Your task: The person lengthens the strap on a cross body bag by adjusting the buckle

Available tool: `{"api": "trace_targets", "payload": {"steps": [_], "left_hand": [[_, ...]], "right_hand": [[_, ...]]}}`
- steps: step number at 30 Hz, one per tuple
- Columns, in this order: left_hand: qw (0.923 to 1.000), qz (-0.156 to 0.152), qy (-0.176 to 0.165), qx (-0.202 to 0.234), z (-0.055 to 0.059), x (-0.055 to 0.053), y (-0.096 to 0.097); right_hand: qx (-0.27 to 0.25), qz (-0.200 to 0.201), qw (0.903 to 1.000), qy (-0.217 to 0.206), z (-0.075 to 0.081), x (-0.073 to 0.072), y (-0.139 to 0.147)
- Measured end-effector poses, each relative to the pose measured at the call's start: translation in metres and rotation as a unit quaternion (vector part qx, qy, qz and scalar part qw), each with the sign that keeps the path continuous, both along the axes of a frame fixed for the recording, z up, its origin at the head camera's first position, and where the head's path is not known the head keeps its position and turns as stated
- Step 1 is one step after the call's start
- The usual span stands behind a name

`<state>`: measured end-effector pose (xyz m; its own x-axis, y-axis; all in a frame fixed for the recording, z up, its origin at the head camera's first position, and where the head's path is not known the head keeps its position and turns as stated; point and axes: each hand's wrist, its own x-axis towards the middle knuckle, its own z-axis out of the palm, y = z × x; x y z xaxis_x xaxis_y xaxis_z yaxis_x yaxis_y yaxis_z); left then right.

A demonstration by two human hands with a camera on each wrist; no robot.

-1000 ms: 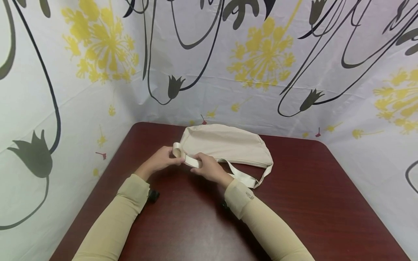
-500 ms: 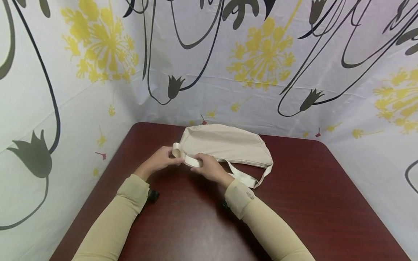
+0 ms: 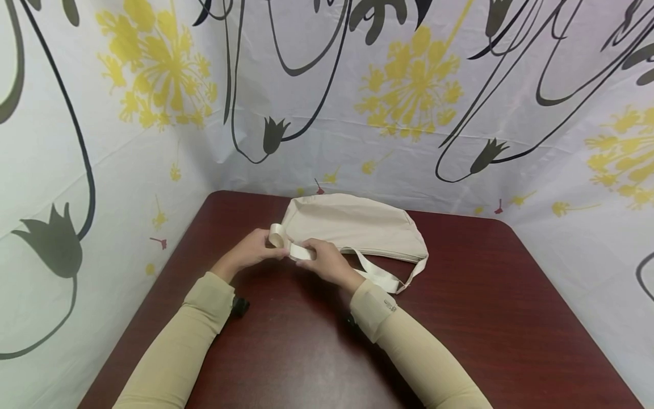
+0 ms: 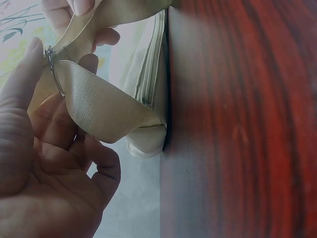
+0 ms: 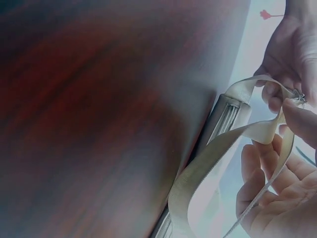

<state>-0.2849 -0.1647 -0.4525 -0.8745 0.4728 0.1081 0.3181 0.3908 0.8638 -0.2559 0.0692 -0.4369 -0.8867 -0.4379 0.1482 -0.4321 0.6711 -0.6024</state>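
Note:
A cream shoulder bag (image 3: pixel 352 224) lies flat at the far side of the table, its zipper (image 4: pixel 149 69) along the near edge. Its long webbing strap (image 3: pixel 378 277) loops off toward the near side. My left hand (image 3: pixel 247 250) pinches the strap beside the bag's left end, thumb and fingers at a metal slider buckle (image 4: pixel 55 74). Just to the right, my right hand (image 3: pixel 329 262) pinches the strap between thumb and fingers. A short stretch of strap spans the two hands, and a small loop stands up above the left fingertips.
The dark red wooden table (image 3: pixel 485 318) has its back edge close behind the bag. A white patterned fabric sheet (image 3: pixel 327 102) hangs at the back and the left. Small black devices (image 3: pixel 239 307) sit under the wrists.

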Motion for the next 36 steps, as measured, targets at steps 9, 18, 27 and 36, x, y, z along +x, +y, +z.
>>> {"api": "trace_targets", "payload": {"steps": [9, 18, 27, 36], "left_hand": [[0.9998, -0.006, 0.004, 0.017, 0.000, 0.000, 0.001], [0.9999, -0.003, 0.014, 0.001, -0.004, -0.002, 0.001], [0.9997, -0.008, 0.020, -0.010, -0.002, -0.001, 0.002], [0.9998, -0.012, 0.012, -0.008, 0.001, -0.001, 0.005]], "right_hand": [[0.000, -0.005, 1.0000, -0.001, 0.003, 0.000, -0.005], [0.017, -0.017, 0.9997, 0.002, 0.004, -0.001, -0.011], [0.045, -0.014, 0.9987, 0.020, 0.004, 0.000, -0.014], [0.065, -0.004, 0.9977, 0.021, 0.004, -0.001, -0.017]]}}
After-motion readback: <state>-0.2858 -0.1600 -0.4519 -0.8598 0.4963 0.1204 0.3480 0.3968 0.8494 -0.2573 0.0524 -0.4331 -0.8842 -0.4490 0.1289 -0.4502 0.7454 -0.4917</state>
